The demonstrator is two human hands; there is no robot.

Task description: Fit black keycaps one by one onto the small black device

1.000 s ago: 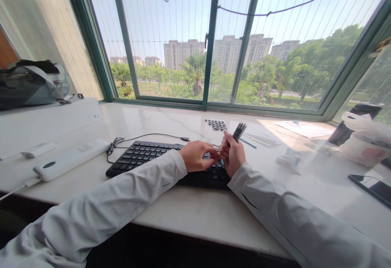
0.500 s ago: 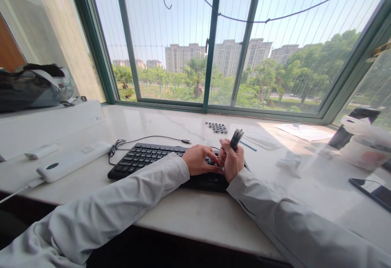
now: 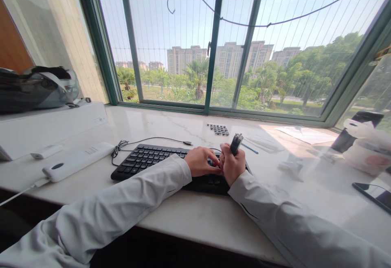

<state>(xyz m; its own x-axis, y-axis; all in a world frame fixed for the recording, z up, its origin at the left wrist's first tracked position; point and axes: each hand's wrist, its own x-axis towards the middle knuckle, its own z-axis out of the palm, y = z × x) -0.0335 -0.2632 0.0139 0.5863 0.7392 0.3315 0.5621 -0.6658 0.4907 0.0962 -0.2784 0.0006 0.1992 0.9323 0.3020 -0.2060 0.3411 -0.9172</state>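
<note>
— Fingers first: what are they doing?

— Those of the right hand (image 3: pixel 232 165) are wrapped around a small dark grey keycap-puller tool (image 3: pixel 236 143), which sticks up tilted above the fist. Those of the left hand (image 3: pixel 202 162) are curled down onto the keys, tips meeting the right hand; whether they pinch a key I cannot tell.

— And where is the keyboard?

— A flat black wired keyboard (image 3: pixel 152 159) lies near the front edge of the pale marble desk (image 3: pixel 195 215), about midway along it. Both hands rest on its right end. Its thin black cable (image 3: pixel 146 140) loops off behind it toward the window side.

— Anything else nearby?

— A cluster of loose black keycaps (image 3: pixel 218 129) sits behind the hands, near the back edge. A long white power strip (image 3: pixel 77 161) lies left of the keyboard, toward the left end. A thin blue pen (image 3: pixel 249 148) lies just right of the tool, and a black phone (image 3: pixel 372 194) rests at the far right.
</note>
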